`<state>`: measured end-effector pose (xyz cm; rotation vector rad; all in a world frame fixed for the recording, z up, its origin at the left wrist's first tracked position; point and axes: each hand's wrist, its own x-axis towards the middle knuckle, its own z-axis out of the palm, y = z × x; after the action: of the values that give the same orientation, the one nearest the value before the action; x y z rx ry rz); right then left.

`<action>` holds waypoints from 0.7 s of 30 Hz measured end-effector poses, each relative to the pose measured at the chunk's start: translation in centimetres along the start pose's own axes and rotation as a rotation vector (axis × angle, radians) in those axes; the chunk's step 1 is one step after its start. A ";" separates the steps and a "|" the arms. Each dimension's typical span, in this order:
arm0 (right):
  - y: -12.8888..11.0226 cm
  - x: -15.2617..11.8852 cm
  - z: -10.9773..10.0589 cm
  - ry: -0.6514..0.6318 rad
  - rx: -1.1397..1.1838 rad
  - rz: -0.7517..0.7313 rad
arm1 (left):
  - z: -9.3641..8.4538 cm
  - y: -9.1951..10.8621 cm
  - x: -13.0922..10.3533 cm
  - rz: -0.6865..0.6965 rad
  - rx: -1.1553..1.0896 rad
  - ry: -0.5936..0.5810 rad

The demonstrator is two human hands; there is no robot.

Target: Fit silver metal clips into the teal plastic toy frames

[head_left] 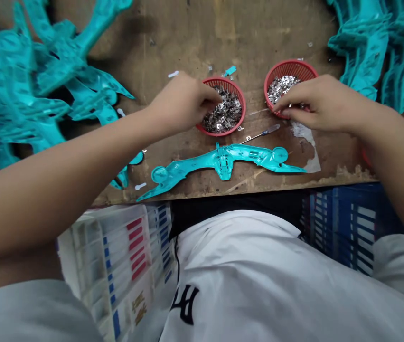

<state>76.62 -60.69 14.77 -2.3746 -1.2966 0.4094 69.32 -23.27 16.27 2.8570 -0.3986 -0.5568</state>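
My left hand (187, 100) is over the left red basket (243, 107), its fingers curled down at the small metal clips (225, 111) inside. Whatever is between those fingertips is hidden. At the right red basket (266, 85), my right hand (315, 102) reaches across the near rim, thumb and forefinger stretched out with a small gap between them. Shiny metal pieces (283, 86) fill that basket. In front of both hands, a turquoise plastic part (202, 162) with two curved arms lies along the table's near edge, touched by neither hand.
A screwdriver (271, 129) lies behind the turquoise part. Turquoise parts form a jumbled heap (27, 85) on the left and stacked rows (365, 52) on the right. Loose clips and a small turquoise piece (230, 71) dot the table. Below stand a white crate (116, 256) and a blue crate (344, 223).
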 end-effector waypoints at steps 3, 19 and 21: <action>0.4 0.1 -0.1 0.028 0.017 0.025 | 0.3 -1.4 -0.7 -0.028 -0.214 0.130; -0.7 0.9 0.5 -0.067 0.055 -0.062 | 2.9 -5.3 0.9 0.032 -0.774 0.353; -0.9 0.8 0.4 -0.061 0.040 -0.063 | 2.9 -5.1 1.1 0.021 -0.735 0.372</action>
<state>76.19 -59.48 14.80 -2.2984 -1.3738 0.4882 70.26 -19.18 11.97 2.1683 -0.1178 -0.1104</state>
